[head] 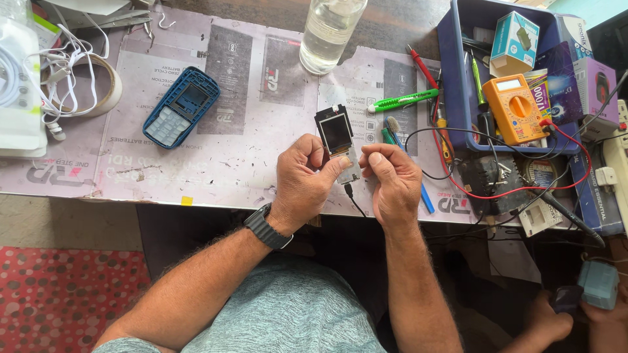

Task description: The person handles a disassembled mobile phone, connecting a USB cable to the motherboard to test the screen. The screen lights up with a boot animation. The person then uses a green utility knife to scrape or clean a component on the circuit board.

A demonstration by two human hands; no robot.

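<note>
Both hands work on a bare phone board (339, 145) at frame centre, held just above the surface (248, 150). The left hand (302, 178) grips its lower edge; the right hand (387, 180) pinches the same end from the other side — a stripping or fitting step, by the look. The next move calls for a fine fingertip grip. The blue casing (181, 106) lies upper left; a teal carton (515, 40) sits in the blue tray (451, 72), upper right — beside an orange meter (515, 108).

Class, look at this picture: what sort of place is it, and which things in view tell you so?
Probably a small phone repair bench. Both hands hold a bare phone board with its screen, an emptied blue phone shell lies on the table, and an orange multimeter sits among tools.
</note>
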